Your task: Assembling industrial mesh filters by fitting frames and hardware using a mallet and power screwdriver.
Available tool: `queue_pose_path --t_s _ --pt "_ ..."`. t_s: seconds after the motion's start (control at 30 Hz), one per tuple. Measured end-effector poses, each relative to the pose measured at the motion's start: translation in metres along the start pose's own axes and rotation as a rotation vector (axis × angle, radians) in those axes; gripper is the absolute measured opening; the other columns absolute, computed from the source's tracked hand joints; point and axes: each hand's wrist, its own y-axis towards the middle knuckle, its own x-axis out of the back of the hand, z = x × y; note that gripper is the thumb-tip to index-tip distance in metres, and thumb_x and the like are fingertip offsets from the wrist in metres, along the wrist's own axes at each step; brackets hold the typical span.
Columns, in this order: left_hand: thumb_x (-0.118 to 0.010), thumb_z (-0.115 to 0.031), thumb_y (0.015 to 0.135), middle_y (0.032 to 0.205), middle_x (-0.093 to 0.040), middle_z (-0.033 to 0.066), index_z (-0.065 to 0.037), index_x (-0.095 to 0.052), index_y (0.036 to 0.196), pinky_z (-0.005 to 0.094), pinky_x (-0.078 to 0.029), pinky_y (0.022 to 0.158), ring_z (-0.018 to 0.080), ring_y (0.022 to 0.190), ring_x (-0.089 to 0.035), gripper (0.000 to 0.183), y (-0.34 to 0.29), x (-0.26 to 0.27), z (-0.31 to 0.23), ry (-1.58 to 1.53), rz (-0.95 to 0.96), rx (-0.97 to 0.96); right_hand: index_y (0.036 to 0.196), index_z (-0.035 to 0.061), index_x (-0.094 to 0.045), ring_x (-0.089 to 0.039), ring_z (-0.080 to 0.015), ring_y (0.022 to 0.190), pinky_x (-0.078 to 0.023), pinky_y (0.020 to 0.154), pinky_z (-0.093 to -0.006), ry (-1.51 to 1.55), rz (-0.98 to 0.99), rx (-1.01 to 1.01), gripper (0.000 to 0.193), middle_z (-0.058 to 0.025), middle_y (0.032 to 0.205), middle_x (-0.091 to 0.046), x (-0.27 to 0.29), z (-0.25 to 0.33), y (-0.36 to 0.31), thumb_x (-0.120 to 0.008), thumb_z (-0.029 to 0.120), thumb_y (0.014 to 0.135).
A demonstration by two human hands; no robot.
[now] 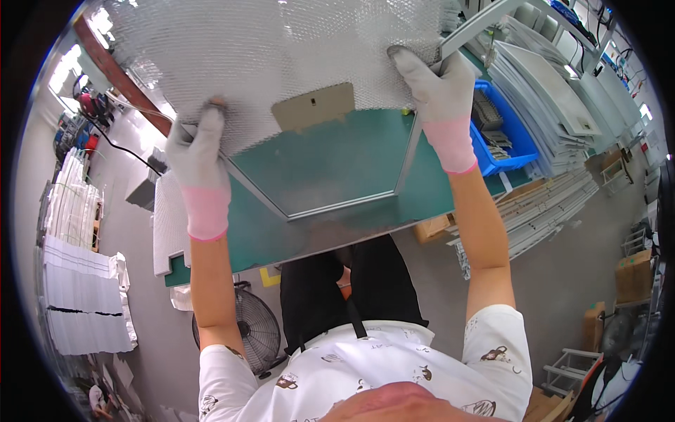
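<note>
I hold up a wide silvery sheet with a fine cell-like texture [260, 63], its near edge tilted toward me. My left hand [199, 151], in a grey and pink glove, is closed on its left edge, thumb on top. My right hand [444, 95], gloved the same way, grips the right edge. At the sheet's near edge shows a beige plate [313, 112] with a small dark slot. Below lies a thin silver metal frame [344, 207] on the green worktable [260, 243]. The sheet hides the frame's far side.
Right of the table sit a blue bin [519, 155] of metal parts and stacked flat panels [545, 88]. Long metal strips [541, 211] lie lower right. A floor fan [246, 327] stands below the table's left end. Wrapped stacks [88, 295] line the left.
</note>
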Motion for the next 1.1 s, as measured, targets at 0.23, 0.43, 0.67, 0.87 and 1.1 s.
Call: queue_pose_path --t_s 0.23,0.43,0.67,0.87,1.1 --pt "-0.067 -0.009 0.084 0.085 -0.06 0.0021 0.006 -0.06 0.099 0.0205 -0.04 0.07 0.0058 0.073 -0.049 0.023 0.001 0.015 0.02 -0.097 -0.065 0.039 0.071 -0.0022 -0.051 -0.047 -0.005 0.057 -0.041 0.048 -0.0235 -0.131 -0.037 -0.027 0.043 -0.001 0.06 -0.051 0.005 0.0 -0.011 -0.078 0.032 0.073" --pt "-0.065 -0.008 0.083 0.092 -0.062 0.0021 0.005 -0.061 0.1 0.0222 -0.041 0.074 0.0066 0.079 -0.051 0.021 -0.035 0.02 0.036 0.292 0.065 0.119 0.105 -0.0066 -0.058 -0.057 -0.0097 0.08 -0.048 0.071 -0.0265 -0.011 0.166 -0.16 0.042 -0.0085 0.091 -0.065 0.015 -0.014 -0.04 -0.071 0.024 0.08" --pt "-0.061 -0.012 0.087 0.076 -0.056 -0.002 0.001 -0.059 0.091 0.0185 -0.037 0.069 0.0057 0.07 -0.046 0.013 -0.025 0.007 0.025 0.018 -0.058 0.052 0.103 -0.0087 -0.054 -0.053 -0.0098 0.079 -0.046 0.069 -0.0246 -0.041 0.302 -0.095 0.05 -0.0054 0.084 -0.058 0.03 -0.001 -0.011 -0.067 0.035 0.082" --pt "-0.066 -0.021 0.086 0.066 -0.041 -0.0058 -0.005 -0.052 0.073 0.0188 -0.026 0.052 0.0018 0.058 -0.032 0.024 0.012 0.011 0.015 0.167 -0.059 -0.057 0.076 -0.0033 -0.049 -0.044 -0.0059 0.067 -0.04 0.054 -0.0238 -0.004 0.133 -0.005 0.043 -0.0005 0.069 -0.045 0.005 -0.009 -0.005 -0.071 0.033 0.079" --pt "-0.068 -0.017 0.083 0.072 -0.048 -0.0052 0.001 -0.061 0.089 0.0177 -0.029 0.055 0.0026 0.061 -0.036 0.02 0.014 0.02 0.006 0.05 0.04 0.003 0.107 -0.003 -0.058 -0.057 -0.0083 0.083 -0.046 0.074 -0.0241 0.075 0.176 -0.106 0.032 -0.0042 0.096 -0.063 0.008 -0.016 -0.007 -0.066 0.019 0.086"
